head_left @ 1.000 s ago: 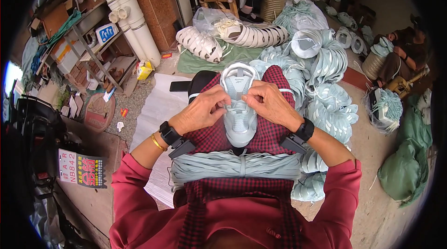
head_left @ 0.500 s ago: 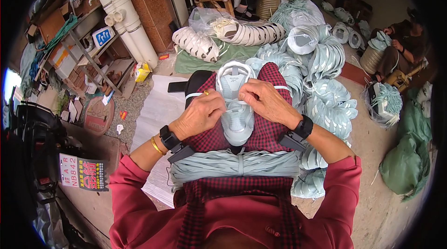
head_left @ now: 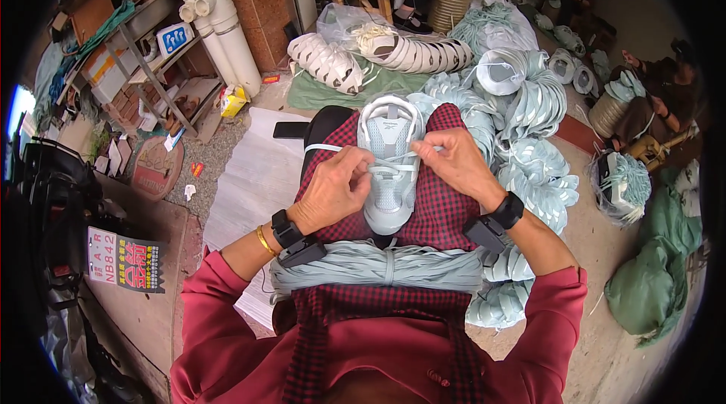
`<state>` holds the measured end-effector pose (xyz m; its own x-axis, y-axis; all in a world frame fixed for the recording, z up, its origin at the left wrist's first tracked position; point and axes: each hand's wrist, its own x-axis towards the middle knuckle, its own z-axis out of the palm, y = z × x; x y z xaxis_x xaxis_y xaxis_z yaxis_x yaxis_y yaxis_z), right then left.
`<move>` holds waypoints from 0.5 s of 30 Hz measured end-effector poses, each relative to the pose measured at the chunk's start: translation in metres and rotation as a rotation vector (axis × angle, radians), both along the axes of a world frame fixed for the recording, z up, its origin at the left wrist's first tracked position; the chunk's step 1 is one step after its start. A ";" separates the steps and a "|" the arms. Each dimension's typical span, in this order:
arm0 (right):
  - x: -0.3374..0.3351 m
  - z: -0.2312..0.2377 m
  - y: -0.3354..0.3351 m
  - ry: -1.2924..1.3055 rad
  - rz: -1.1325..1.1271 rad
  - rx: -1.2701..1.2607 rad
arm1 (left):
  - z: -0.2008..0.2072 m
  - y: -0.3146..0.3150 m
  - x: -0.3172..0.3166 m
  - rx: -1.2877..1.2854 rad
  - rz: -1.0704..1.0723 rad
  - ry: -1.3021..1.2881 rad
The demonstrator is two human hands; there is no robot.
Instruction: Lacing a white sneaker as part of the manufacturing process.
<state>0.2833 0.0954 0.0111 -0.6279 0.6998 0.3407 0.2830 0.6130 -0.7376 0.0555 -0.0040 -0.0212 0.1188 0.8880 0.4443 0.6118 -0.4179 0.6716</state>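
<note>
A pale blue-grey shoe upper [head_left: 389, 211] lies across my checked lap, its toe toward me and its tongue pointing away. Pale shoelace [head_left: 395, 170] crosses its middle. At the shoe's left edge, my left hand [head_left: 336, 186] is closed in a pinch by the lace, its fingertips partly hidden. My right hand [head_left: 459, 167] pinches a lace end just right of the eyelets, with a strand running back to the shoe. A thick tied bundle of pale blue laces [head_left: 370, 269] rests across my lap, nearer my body.
Stacks of pale blue shoe uppers [head_left: 533, 173] pile up at right, beside white ones [head_left: 416, 54] on green cloth. A black phone [head_left: 290, 130] lies on a white sheet [head_left: 253, 154] at left. Two other people sit beyond, one behind a large plastic jug [head_left: 451, 3].
My right hand has drawn away from the shoe's middle to the right, pulling a lace strand out. My left hand stays close to the left eyelets. The whole view has shifted slightly.
</note>
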 end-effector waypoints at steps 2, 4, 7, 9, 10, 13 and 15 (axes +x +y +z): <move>0.008 0.010 0.013 0.235 -0.010 -0.185 | 0.000 0.002 0.002 -0.002 0.006 -0.037; 0.016 0.018 0.016 0.258 -0.050 -0.241 | -0.003 0.003 0.006 0.017 0.001 -0.078; 0.019 0.013 0.019 0.105 -0.089 -0.125 | -0.004 0.007 0.002 0.006 0.005 -0.047; 0.020 0.017 0.015 -0.019 -0.100 -0.013 | -0.002 0.011 -0.001 0.083 0.001 -0.095; 0.016 0.019 0.006 0.024 -0.099 0.097 | 0.004 0.011 -0.004 0.056 0.014 -0.099; 0.016 0.030 -0.009 -0.043 -0.027 0.188 | 0.012 0.011 -0.008 0.009 0.053 -0.108; 0.006 0.032 -0.021 -0.188 0.118 0.327 | 0.010 0.013 -0.009 0.157 0.085 0.049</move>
<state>0.2896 0.0744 0.0435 -0.7702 0.4927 0.4051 0.3083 0.8435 -0.4399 0.0462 0.0092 -0.0116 0.0709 0.8158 0.5740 0.6795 -0.4608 0.5709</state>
